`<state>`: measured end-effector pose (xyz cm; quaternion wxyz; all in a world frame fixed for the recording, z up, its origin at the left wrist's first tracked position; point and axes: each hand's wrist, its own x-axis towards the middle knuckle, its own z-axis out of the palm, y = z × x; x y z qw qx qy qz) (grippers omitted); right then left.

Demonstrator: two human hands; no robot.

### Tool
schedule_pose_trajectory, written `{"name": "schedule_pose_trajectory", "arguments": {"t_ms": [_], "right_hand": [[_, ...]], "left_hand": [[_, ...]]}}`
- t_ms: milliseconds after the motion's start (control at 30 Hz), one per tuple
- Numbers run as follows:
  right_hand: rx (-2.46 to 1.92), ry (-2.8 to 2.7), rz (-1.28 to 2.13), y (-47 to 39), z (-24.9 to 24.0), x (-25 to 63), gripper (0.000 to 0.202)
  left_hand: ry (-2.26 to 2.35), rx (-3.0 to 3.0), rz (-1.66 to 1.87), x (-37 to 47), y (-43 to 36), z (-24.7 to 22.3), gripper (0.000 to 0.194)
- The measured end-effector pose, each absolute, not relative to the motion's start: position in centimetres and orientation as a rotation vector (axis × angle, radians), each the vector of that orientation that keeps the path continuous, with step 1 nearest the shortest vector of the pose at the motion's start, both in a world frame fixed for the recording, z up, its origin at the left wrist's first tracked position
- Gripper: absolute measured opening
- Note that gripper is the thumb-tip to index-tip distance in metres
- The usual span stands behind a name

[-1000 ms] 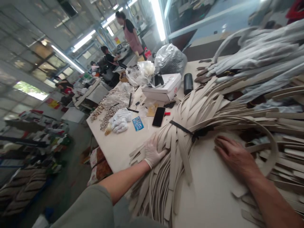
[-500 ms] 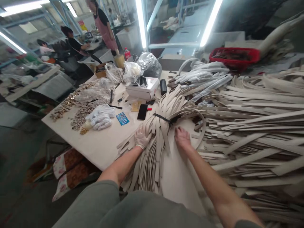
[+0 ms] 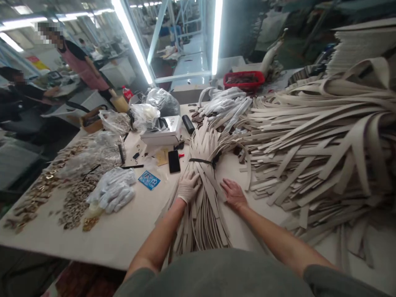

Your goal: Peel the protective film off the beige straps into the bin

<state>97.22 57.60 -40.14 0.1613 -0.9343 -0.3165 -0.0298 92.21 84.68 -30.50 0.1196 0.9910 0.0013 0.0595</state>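
A bundle of long beige strap-like strips [image 3: 204,218] lies on the table before me, bound across by a black tie [image 3: 200,161]. My left hand [image 3: 188,186], in a thin white glove, rests open on the bundle's left side below the tie, fingers spread over the strips. My right hand [image 3: 234,195] is bare and lies open at the bundle's right side, its fingertips by the outer strips. Whether those fingertips touch the strips I cannot tell. A phone [image 3: 174,161] and a blue card [image 3: 149,180] lie left of the bundle.
Many more beige strips [image 3: 297,144] are heaped on the right. White gloves [image 3: 113,189], small metal fittings [image 3: 40,189] and plastic bags sit on the left. Behind stand a white box [image 3: 162,131] and a red basket [image 3: 243,81]. Co-workers are in the background at left.
The view has turned to the right. My right hand's fingers, curled before, now stretch toward the bundle. My left hand stays on the strips, its fingers farther over them.
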Motion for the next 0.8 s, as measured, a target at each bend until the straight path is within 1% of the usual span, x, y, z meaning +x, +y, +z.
{"name": "schedule_pose_trajectory", "arguments": {"t_ms": [67,200,233,300,400,500,700,800], "right_hand": [[-2.668,-0.893,-0.067,57.6,-40.2,97.1,0.043],[-2.671,-0.874,-0.026,57.6,-40.1,97.0,0.046],[-2.670,-0.869,-0.013,57.6,-40.1,97.0,0.046],[-2.667,-0.859,0.015,57.6,-39.9,97.0,0.046],[-2.660,-0.843,0.060,57.6,-39.5,97.0,0.047],[-2.650,-0.823,0.102,57.7,-39.2,97.0,0.047],[-2.596,-0.764,0.153,57.8,-39.3,97.0,0.047],[-2.541,-0.733,0.178,57.7,-39.4,97.1,0.052]], "left_hand": [[-0.133,2.871,0.168,93.7,85.4,-29.9,0.045],[-0.297,2.753,0.298,95.9,86.3,-29.8,0.025],[-0.345,2.699,0.316,96.3,86.4,-29.9,0.023],[-0.374,2.579,0.309,97.0,86.3,-29.8,0.027],[-0.166,2.397,0.284,96.8,85.9,-29.3,0.038],[-0.052,2.304,0.260,93.6,85.5,-28.7,0.037],[-0.172,2.335,-0.117,81.1,85.2,-28.2,0.023],[-0.182,2.287,-0.177,78.7,85.9,-28.1,0.019]]}}
